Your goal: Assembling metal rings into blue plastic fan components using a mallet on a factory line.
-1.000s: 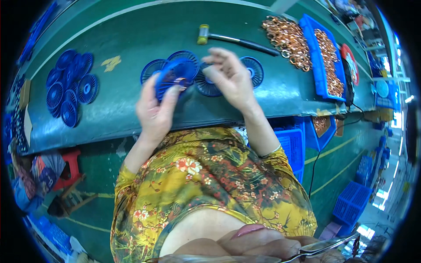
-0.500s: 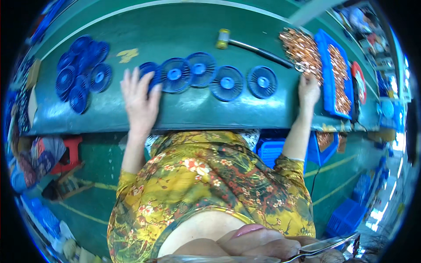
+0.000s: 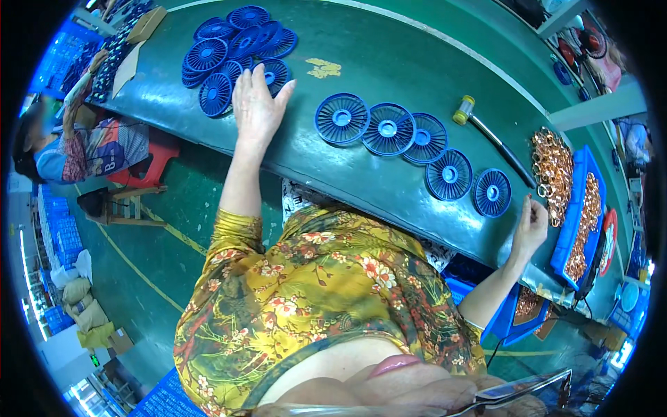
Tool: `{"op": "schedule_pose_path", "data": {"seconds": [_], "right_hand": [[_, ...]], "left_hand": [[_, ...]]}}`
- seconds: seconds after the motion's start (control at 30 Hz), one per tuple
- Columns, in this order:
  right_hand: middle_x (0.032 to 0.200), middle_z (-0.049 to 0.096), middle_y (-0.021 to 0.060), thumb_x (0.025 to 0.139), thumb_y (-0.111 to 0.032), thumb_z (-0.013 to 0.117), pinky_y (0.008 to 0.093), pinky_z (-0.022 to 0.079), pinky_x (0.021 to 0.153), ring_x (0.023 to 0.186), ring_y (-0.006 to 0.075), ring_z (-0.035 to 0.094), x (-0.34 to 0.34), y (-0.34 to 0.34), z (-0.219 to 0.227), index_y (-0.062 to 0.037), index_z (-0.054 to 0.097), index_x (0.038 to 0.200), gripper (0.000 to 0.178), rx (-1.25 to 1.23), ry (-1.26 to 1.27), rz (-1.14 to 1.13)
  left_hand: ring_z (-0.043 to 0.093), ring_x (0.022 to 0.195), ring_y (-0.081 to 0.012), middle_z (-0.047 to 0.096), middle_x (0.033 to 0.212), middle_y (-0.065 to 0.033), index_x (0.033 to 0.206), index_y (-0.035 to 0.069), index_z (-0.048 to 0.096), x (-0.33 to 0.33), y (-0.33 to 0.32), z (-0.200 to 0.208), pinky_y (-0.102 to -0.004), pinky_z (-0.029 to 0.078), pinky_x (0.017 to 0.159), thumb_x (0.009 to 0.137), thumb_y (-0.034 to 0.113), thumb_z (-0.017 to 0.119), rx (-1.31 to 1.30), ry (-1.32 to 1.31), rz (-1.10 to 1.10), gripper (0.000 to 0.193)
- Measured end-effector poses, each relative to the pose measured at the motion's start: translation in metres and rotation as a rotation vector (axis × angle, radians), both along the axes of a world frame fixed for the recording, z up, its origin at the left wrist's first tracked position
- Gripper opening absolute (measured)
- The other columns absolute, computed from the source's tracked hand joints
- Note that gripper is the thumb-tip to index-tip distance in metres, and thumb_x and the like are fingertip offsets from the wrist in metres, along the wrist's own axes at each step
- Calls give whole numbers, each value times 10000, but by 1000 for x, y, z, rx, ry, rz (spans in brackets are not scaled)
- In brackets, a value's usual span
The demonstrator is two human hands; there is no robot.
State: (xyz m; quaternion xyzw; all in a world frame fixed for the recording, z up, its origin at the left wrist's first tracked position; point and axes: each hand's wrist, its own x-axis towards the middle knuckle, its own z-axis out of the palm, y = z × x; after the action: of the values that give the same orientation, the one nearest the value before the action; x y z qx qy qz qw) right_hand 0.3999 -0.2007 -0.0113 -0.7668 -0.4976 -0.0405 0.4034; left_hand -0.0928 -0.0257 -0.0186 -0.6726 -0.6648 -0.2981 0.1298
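My left hand (image 3: 257, 111) reaches to the near right edge of a heap of blue round fan grilles (image 3: 207, 54). Its fingers are stretched out, and the fingertips overlap one grille (image 3: 272, 75). A row of several blue grilles lies between my hands, from a left grille (image 3: 342, 119) to a right grille (image 3: 492, 193); some overlap. My right hand (image 3: 530, 226) is closed, with thumb and fingertips together, between the right grille and a pile of copper-coloured rings (image 3: 556, 163). Whatever sits in its fingertips is too small to make out.
A mallet (image 3: 495, 139) with a yellow head and dark handle lies behind the row. Right of the ring pile stands a blue tray (image 3: 561, 260) of copper pieces. Yellow scraps (image 3: 323, 68) lie on the green table (image 3: 389, 59). Another person (image 3: 66, 149) sits at the left.
The view has turned toward the left. My left hand has gone from the row's left end to the heap. My right hand has drawn back from the copper rings toward the row.
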Motion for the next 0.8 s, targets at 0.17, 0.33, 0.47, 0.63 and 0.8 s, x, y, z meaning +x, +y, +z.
{"op": "schedule_pose_path", "data": {"seconds": [0.17,0.33,0.47,0.63,0.8], "right_hand": [[799,626,78,823,-27,669,254,449,616,712,156,578,-55,13,26,0,654,841,36,168,-23,264],[801,642,92,701,23,743,305,484,645,730,220,611,-100,25,39,-28,654,814,153,337,-134,382],[792,639,72,676,-16,774,320,484,617,692,226,608,-123,30,47,-47,638,828,206,467,-272,489],[785,631,58,634,-33,795,311,492,597,686,212,605,-153,35,56,-61,649,842,256,519,-344,617],[785,604,30,599,-65,802,300,490,591,685,196,599,-175,43,56,-86,652,811,261,543,-351,723]], "left_hand": [[595,1018,-349,619,1080,-217,1138,-13,580,-1,13,2,-431,472,861,829,346,646,-133,34,-89,478],[646,671,-375,658,717,-172,1063,90,625,-10,18,21,-452,504,612,913,304,542,-34,-45,42,274],[577,675,-118,643,783,-63,972,25,623,41,-13,38,-282,476,622,883,185,637,122,-653,-253,184],[584,737,-85,591,898,-20,1036,42,546,120,-65,50,-238,515,646,968,217,519,-270,-1308,-686,190],[475,792,-63,525,861,-1,1045,14,533,148,-84,48,-219,423,715,983,261,495,-367,-1322,-867,258]]}}
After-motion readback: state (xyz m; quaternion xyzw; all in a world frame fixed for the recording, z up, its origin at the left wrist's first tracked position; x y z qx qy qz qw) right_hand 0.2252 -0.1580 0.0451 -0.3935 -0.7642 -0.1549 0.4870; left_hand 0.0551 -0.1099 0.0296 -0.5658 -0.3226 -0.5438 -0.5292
